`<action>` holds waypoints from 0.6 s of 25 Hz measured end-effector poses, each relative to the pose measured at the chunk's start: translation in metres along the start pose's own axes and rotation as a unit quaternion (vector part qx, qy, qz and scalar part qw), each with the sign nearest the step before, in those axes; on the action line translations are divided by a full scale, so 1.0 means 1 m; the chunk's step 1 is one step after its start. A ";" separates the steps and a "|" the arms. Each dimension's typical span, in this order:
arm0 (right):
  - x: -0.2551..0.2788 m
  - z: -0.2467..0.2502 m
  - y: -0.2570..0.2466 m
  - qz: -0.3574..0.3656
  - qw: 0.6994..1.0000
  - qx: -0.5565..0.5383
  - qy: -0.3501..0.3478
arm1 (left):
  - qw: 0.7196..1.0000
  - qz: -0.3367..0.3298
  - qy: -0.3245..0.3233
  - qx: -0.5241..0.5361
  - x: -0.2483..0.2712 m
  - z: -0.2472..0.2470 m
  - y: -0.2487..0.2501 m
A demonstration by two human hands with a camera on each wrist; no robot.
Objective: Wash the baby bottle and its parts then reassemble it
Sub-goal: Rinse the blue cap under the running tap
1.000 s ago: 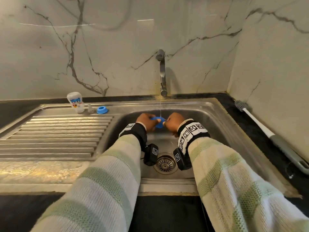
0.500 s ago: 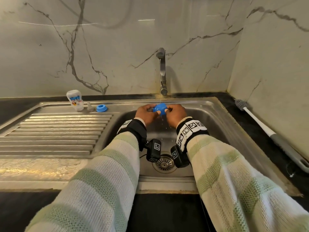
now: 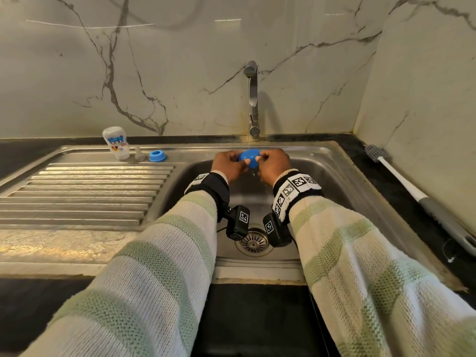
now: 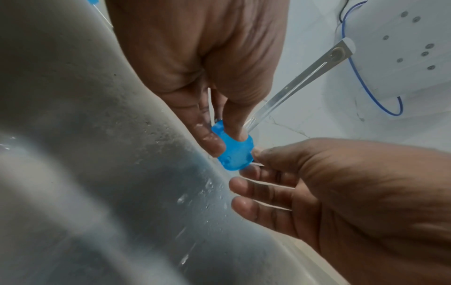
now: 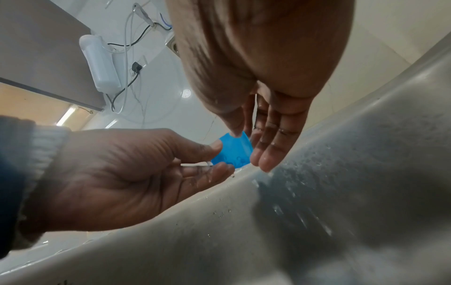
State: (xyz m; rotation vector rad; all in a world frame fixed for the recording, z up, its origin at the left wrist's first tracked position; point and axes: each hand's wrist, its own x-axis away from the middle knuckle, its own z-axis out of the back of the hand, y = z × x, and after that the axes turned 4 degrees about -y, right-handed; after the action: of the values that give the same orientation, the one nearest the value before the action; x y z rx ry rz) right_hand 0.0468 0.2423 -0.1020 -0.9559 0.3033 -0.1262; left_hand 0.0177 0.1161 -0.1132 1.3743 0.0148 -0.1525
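Observation:
Both hands hold a blue dome-shaped bottle cap (image 3: 247, 157) over the sink basin (image 3: 319, 176), right under the tap spout (image 3: 253, 131). A thin stream of water falls on the cap. My left hand (image 3: 238, 161) pinches its left side between thumb and fingertips. In the left wrist view the cap (image 4: 235, 156) is wet. My right hand (image 3: 260, 161) pinches the right side; in the right wrist view its thumb sits on the cap (image 5: 233, 154). The white bottle body (image 3: 116, 143), the clear nipple (image 3: 139, 154) and the blue collar ring (image 3: 157, 155) stand on the drainboard.
A long bottle brush (image 3: 417, 191) lies on the dark counter to the right of the sink, by the wall. The ribbed drainboard (image 3: 85, 194) stretches to the left. The drain strainer (image 3: 253, 242) sits at the basin's near side, between my wrists.
Both hands have lifted the blue cap from lower in the basin up to just below the spout, and it now shows its rounded side.

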 end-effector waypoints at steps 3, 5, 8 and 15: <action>0.002 0.002 0.000 -0.012 1.000 -0.002 -0.012 | 0.999 0.020 -0.010 0.025 -0.001 0.001 -0.002; 0.001 0.003 0.001 -0.019 1.000 0.005 -0.003 | 0.999 0.016 -0.023 0.033 0.001 0.003 0.000; -0.001 0.000 0.003 -0.023 1.000 0.005 -0.003 | 0.999 0.011 -0.032 0.037 0.002 0.001 0.001; 0.006 0.001 0.000 0.010 0.999 0.017 -0.045 | 0.999 0.028 -0.003 0.022 -0.004 0.001 -0.002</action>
State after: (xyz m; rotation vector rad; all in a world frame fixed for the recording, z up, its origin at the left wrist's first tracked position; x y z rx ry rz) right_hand 0.0526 0.2415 -0.1025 -0.9221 0.2275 -0.0709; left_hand 0.0136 0.1149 -0.1148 1.4168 -0.0328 -0.1100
